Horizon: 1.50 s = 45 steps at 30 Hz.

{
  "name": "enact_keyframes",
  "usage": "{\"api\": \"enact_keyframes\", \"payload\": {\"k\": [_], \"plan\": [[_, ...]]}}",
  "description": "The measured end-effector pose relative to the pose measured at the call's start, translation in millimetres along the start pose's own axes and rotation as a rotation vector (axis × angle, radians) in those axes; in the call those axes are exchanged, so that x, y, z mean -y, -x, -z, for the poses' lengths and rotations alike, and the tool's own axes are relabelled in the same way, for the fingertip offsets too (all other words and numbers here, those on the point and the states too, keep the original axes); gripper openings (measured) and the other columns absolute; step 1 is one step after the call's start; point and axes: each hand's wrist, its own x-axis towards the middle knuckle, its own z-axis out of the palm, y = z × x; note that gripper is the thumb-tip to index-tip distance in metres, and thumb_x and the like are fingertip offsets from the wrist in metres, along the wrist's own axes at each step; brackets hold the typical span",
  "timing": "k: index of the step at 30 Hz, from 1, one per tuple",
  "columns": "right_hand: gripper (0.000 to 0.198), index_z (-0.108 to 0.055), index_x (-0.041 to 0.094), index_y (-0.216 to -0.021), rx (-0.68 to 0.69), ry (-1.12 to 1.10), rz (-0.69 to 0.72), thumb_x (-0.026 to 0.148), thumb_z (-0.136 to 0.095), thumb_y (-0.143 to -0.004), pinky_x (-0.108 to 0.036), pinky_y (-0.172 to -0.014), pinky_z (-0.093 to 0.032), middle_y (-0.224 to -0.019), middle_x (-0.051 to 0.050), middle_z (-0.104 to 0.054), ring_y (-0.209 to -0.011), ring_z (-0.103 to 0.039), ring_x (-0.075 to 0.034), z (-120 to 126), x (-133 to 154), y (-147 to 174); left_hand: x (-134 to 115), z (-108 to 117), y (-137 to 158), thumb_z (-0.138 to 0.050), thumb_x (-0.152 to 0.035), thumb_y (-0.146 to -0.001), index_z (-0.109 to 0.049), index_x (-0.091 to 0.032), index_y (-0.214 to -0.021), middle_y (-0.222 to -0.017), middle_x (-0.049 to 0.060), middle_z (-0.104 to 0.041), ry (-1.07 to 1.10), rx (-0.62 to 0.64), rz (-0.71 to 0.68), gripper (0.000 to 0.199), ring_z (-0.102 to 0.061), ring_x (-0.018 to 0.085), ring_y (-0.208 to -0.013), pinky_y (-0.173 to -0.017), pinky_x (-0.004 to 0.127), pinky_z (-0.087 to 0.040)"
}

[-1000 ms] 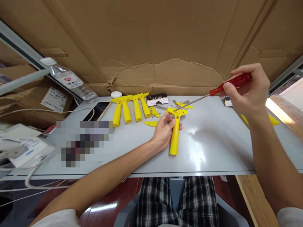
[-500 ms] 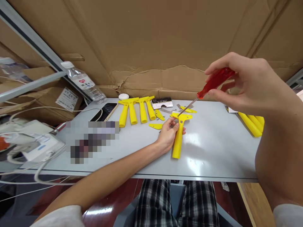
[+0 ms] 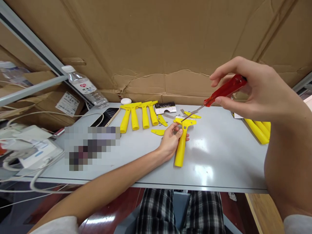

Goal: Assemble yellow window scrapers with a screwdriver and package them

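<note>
The right hand [image 3: 258, 89], half-curled, has hold of a red screwdriver [image 3: 224, 91], its tip at the head of a yellow scraper [image 3: 181, 151]; whether it sits in a screw is too small to tell. The left hand [image 3: 170, 141] is wrapped around the scraper's neck over the counter [image 3: 219, 162]. Beyond lie loose yellow plates [image 3: 158, 132], then a box [image 3: 165, 107].

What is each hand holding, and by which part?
Left hand: T-shaped yellow plastic tool, around its upper handle. Right hand: red-handled, metal-shafted screwdriver, by its handle.
</note>
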Motion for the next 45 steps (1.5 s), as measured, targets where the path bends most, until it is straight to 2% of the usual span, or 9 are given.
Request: {"api": "enact_keyframes", "payload": {"k": [5, 10, 14, 17, 25, 29, 37, 42, 45], "plan": [[0.042, -0.071, 0.042, -0.119, -0.024, 0.234, 0.03, 0.033, -0.096, -0.087, -0.048, -0.071, -0.078, -0.092, 0.005, -0.077, -0.084, -0.081, -0.024, 0.1, -3.8, 0.4, -1.7, -0.8, 1.1, -0.077, -0.01, -0.095, -0.064, -0.02, -0.116, -0.097, -0.003, -0.051, -0.013, 0.007, -0.001, 0.027, -0.077, 0.017, -0.082, -0.086, 0.042, -0.071], [0.075, -0.077, 0.043, -0.116, -0.038, 0.232, -0.099, 0.017, -0.113, -0.056, -0.043, -0.071, -0.079, -0.095, 0.004, -0.077, -0.086, -0.081, -0.024, 0.7, -3.1, -1.1, -0.9, 1.5, -0.9, -0.077, -0.01, -0.095, -0.063, -0.02, -0.117, -0.096, -0.003, -0.051, -0.019, 0.013, 0.01, 0.028, -0.076, 0.018, -0.082, -0.087, 0.044, -0.07], [0.082, -0.072, 0.053, -0.133, -0.012, 0.208, -0.017, 0.014, -0.106, -0.069, -0.029, -0.071, -0.077, -0.123, 0.005, -0.075, -0.108, -0.082, -0.025, 4.9, -8.5, 3.1, 0.7, 3.3, -1.6, -0.079, -0.01, -0.095, -0.063, -0.02, -0.116, -0.097, -0.003, -0.052, -0.007, 0.027, 0.005, 0.028, -0.076, 0.018, -0.083, -0.088, 0.044, -0.068], [0.084, -0.07, 0.051, -0.137, -0.028, 0.2, 0.004, 0.016, -0.106, -0.07, -0.024, -0.072, -0.075, -0.123, 0.004, -0.076, -0.11, -0.081, -0.025, 7.2, -16.0, 5.5, 0.4, 2.9, -1.3, -0.078, -0.01, -0.096, -0.064, -0.02, -0.115, -0.098, -0.002, -0.052, -0.011, 0.029, 0.0, 0.026, -0.075, 0.018, -0.083, -0.09, 0.046, -0.068], [0.059, -0.078, 0.038, -0.114, -0.072, 0.198, -0.074, 0.018, -0.109, -0.068, -0.021, -0.061, -0.071, -0.091, 0.005, -0.074, -0.084, -0.077, -0.014, 0.9, -2.1, -0.3, -0.7, 2.8, -1.0, -0.079, -0.012, -0.095, -0.063, -0.02, -0.116, -0.093, -0.004, -0.051, -0.015, 0.037, 0.002, 0.028, -0.077, 0.019, -0.081, -0.085, 0.043, -0.069], [0.075, -0.077, 0.042, -0.106, -0.07, 0.098, -0.072, 0.008, -0.113, -0.05, -0.036, -0.057, -0.075, -0.1, 0.004, -0.076, -0.084, -0.079, -0.023, -0.3, 1.9, -4.6, -1.0, 2.9, -1.0, -0.082, -0.013, -0.094, -0.063, -0.02, -0.117, -0.094, -0.004, -0.052, -0.009, 0.029, 0.006, 0.031, -0.077, 0.019, -0.084, -0.09, 0.046, -0.069], [0.049, -0.069, 0.033, -0.113, -0.042, 0.199, -0.005, 0.031, -0.102, -0.078, -0.034, -0.058, -0.066, -0.088, 0.005, -0.073, -0.076, -0.075, -0.019, -1.5, -8.5, -0.2, -0.1, 2.4, -0.5, -0.085, -0.013, -0.091, -0.063, -0.02, -0.114, -0.098, -0.003, -0.055, 0.007, 0.009, -0.003, 0.033, -0.078, 0.02, -0.083, -0.091, 0.052, -0.07], [0.049, -0.066, 0.035, -0.122, 0.002, 0.097, 0.048, 0.02, -0.091, -0.082, -0.037, -0.065, -0.067, -0.117, -0.001, -0.074, -0.094, -0.078, -0.024, -1.3, -1.2, 4.9, -2.6, -0.6, 1.3, -0.082, -0.011, -0.092, -0.063, -0.019, -0.112, -0.097, -0.003, -0.055, 0.001, -0.007, 0.01, 0.029, -0.077, 0.019, -0.081, -0.088, 0.048, -0.071], [0.045, -0.067, 0.035, -0.119, -0.015, 0.075, 0.047, 0.022, -0.091, -0.083, -0.035, -0.065, -0.066, -0.108, 0.0, -0.075, -0.092, -0.078, -0.023, -1.7, 0.9, 5.1, -4.3, -2.5, 2.3, -0.077, -0.008, -0.094, -0.064, -0.019, -0.112, -0.097, -0.003, -0.056, -0.007, -0.02, 0.017, 0.025, -0.077, 0.017, -0.082, -0.09, 0.045, -0.071]]}}
